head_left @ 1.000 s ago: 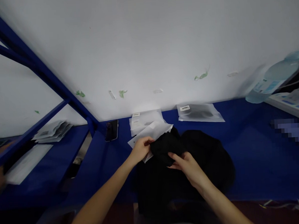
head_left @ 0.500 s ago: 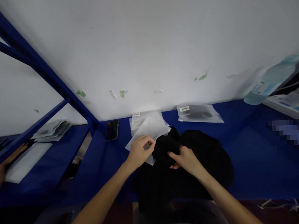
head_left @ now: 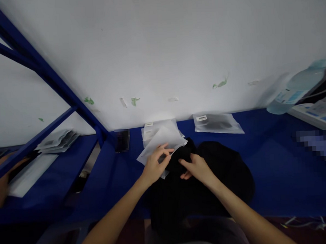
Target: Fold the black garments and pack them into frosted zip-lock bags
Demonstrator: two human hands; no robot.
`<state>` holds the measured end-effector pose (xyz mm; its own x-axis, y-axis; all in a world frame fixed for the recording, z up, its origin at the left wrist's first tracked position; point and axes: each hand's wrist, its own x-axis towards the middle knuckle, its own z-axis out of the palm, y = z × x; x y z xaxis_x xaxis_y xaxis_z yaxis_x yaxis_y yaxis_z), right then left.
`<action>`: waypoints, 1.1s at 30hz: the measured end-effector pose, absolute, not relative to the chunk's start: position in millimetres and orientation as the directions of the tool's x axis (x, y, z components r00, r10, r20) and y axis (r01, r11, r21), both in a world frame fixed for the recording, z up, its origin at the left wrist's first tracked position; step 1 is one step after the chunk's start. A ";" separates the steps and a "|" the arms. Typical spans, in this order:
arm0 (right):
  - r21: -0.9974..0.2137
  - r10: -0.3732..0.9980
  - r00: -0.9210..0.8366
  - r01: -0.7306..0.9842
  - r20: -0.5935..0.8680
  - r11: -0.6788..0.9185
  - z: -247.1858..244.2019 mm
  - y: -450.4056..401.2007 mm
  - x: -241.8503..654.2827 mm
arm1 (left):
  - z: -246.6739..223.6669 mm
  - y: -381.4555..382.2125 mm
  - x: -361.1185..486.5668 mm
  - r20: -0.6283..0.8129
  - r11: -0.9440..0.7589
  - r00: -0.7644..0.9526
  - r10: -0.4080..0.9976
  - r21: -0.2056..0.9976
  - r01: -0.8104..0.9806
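My left hand (head_left: 156,163) is closed, its thumb and index finger pinching the edge of a frosted plastic bag (head_left: 161,139); the other fingers are lifted a little. My right hand (head_left: 197,168) grips a bunched part of a black cloth item (head_left: 222,170) just at the bag's mouth. Some of the cloth lies against the bag's opening, and I cannot tell how much is inside. The rest of the cloth spreads over the blue table and hangs over its front edge toward my lap. Its exact kind does not show.
Another bag with a label (head_left: 148,125) lies under the bag I hold. A filled bag (head_left: 217,123) rests by the wall. Around are a phone (head_left: 122,141), a large bottle (head_left: 295,87), a blue frame (head_left: 54,82), stacked bags (head_left: 56,140) and another person's arm (head_left: 0,181).
My left fingers have lifted and shifted slightly along the bag's edge. My right hand has moved a little left and up with the cloth, closer to the left hand.
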<state>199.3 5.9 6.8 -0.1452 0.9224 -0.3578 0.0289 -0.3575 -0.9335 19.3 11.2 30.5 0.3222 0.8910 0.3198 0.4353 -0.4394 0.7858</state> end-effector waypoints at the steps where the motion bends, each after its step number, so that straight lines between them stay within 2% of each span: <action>1: -0.936 0.926 -0.141 0.026 -0.350 -0.350 6.3 6.5 197.9 | 31.0 10.4 20.6 0.337 -0.463 0.335 0.880 0.767 0.445; 8: -0.894 0.882 -0.218 -0.075 -0.418 -0.442 5.9 8.2 185.5 | 27.6 9.6 25.0 0.354 -0.492 0.348 0.868 0.715 0.498; 14: -0.827 0.867 -0.217 -0.268 -0.448 -0.494 2.7 9.4 181.2 | 26.8 6.9 25.5 0.383 -0.527 0.370 0.847 0.700 0.481; 20: -0.772 0.899 -0.247 -0.461 -0.363 -0.438 -1.8 12.0 169.1 | 27.0 7.1 25.9 0.381 -0.546 0.405 0.831 0.696 0.467; 24: -0.768 0.914 -0.271 -0.499 -0.301 -0.401 2.1 5.2 170.6 | 21.9 8.2 21.4 0.347 -0.518 0.407 0.845 0.719 0.463; 27: -0.879 0.908 -0.328 -0.311 -0.259 -0.363 4.8 0.6 192.5 | 16.2 9.8 16.8 0.302 -0.490 0.429 0.852 0.750 0.445; 29: -0.979 0.951 -0.247 -0.033 -0.186 -0.200 4.6 2.9 216.0 | 13.5 11.3 14.6 0.280 -0.479 0.445 0.851 0.762 0.436; 30: -0.990 0.984 -0.150 0.112 -0.097 -0.081 3.9 6.0 228.6 | 12.8 12.1 13.8 0.270 -0.475 0.454 0.849 0.765 0.434; 31: -0.967 0.998 -0.064 0.255 0.009 0.025 2.9 10.2 240.5 | 12.4 12.9 13.2 0.258 -0.471 0.463 0.848 0.768 0.434; 33: -0.865 0.981 -0.063 0.465 0.181 0.189 0.6 20.0 259.5 | 12.2 14.1 12.4 0.227 -0.459 0.484 0.845 0.772 0.439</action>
<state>259.5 20.0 0.6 -0.0633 0.9815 0.1808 0.4647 0.1893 -0.8650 12.4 14.1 12.2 0.4836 0.8453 0.2272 0.4394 -0.4589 0.7722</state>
